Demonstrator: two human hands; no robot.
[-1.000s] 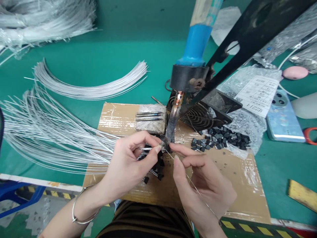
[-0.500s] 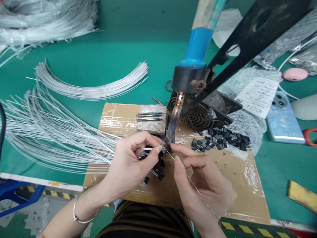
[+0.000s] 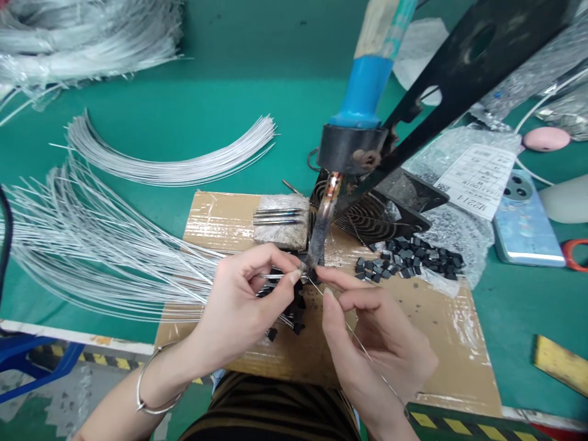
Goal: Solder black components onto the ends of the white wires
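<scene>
My left hand (image 3: pixel 248 306) is closed, thumb and forefinger pinching a thin wire end just under the tip of a soldering iron (image 3: pixel 320 236). My right hand (image 3: pixel 381 331) is closed on a thin strand of solder wire (image 3: pixel 362 346), which runs across the palm and up to the iron's tip. Fingers partly hide the spot where wire, solder and tip meet. Below the left fingers lies a cluster of black connectors (image 3: pixel 296 309) on wires. A bundle of white wires (image 3: pixel 151 263) spreads out to the left, passing behind my left hand.
A black metal bracket (image 3: pixel 459 86) holds the iron over a cardboard sheet (image 3: pixel 450 343). Loose black connectors (image 3: pixel 408 260) are piled right of the iron. A fan (image 3: pixel 372 214) stands behind it. Another curved wire bundle (image 3: pixel 174 165) and a phone (image 3: pixel 526 220) rest on the green table.
Both hands stay almost still at the iron's tip. The iron and its bracket appear shifted very slightly; nothing has been let go.
</scene>
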